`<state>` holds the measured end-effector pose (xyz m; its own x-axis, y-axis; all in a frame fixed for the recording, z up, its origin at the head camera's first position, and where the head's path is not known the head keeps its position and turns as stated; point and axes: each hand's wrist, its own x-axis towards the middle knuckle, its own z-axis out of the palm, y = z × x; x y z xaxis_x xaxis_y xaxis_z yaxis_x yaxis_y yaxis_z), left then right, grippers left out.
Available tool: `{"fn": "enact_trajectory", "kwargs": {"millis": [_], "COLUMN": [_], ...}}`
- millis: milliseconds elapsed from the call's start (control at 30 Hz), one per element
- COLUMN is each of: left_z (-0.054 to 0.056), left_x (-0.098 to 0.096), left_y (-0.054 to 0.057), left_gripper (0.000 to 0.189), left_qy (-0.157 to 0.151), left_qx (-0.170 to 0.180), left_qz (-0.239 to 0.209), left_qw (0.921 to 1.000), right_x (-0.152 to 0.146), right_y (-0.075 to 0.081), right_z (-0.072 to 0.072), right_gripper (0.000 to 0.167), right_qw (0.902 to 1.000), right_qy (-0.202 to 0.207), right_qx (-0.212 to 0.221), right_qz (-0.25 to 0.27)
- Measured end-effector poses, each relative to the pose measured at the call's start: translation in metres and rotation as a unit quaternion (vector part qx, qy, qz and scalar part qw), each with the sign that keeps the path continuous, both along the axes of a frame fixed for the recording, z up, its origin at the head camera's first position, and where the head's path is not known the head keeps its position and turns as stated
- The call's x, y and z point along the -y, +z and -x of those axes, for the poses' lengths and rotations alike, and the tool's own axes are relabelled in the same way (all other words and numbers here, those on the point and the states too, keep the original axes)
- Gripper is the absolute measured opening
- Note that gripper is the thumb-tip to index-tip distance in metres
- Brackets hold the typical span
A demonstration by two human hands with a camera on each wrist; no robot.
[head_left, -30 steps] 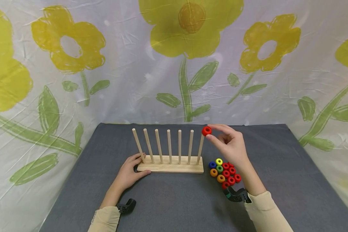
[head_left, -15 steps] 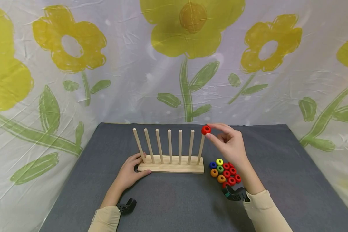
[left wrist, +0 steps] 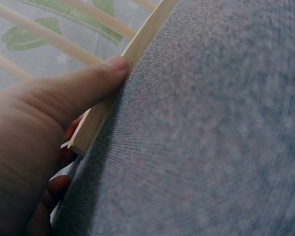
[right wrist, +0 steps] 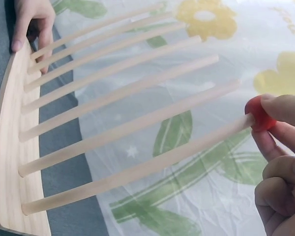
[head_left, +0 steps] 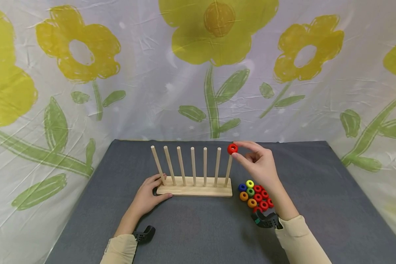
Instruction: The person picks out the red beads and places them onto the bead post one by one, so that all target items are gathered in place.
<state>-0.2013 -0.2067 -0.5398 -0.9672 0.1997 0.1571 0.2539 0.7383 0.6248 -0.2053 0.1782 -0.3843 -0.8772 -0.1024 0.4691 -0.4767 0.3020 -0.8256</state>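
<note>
The fingers of the right hand (head_left: 260, 163) pinch a red bead (head_left: 232, 148) at the tip of the rightmost peg (head_left: 228, 170), while those of the left hand (head_left: 147, 195) grip the left end of the wooden base (head_left: 194, 191), thumb along its front edge. Beyond them, more beads (head_left: 255, 198) in several colours cluster on the table (head_left: 198, 231) near the base's right end, with a flowered cloth (head_left: 138, 110) behind.

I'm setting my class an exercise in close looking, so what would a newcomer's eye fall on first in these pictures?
Probably the big yellow flower at the top middle of the pale backdrop. Next, the bright red ring that the right hand pinches at the tip of the rightmost peg on the wooden rack. Then the cluster of coloured rings on the dark cloth, right of the rack.
</note>
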Motion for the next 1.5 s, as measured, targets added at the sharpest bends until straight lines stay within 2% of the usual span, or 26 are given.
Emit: {"fn": "enact_trajectory", "kwargs": {"millis": [700,1500], "left_z": [0.0010,0.0009], "left_x": [0.0006,0.0011], "left_y": [-0.0013,-0.0029], "left_gripper": [0.078,0.079], "left_qy": [-0.002,0.000], "left_qx": [-0.007,-0.004], "left_qz": [-0.004,-0.008], "left_qw": [1.0000,1.0000], "right_x": [0.0002,-0.0012], "right_y": [-0.0058,-0.0044], "right_z": [-0.0011,-0.0021], "right_gripper": [0.031,0.034], "right_qw": [0.9997,0.9988], "right_qy": [0.006,0.024], "right_qx": [0.025,0.042], "right_qz": [0.002,-0.011]}}
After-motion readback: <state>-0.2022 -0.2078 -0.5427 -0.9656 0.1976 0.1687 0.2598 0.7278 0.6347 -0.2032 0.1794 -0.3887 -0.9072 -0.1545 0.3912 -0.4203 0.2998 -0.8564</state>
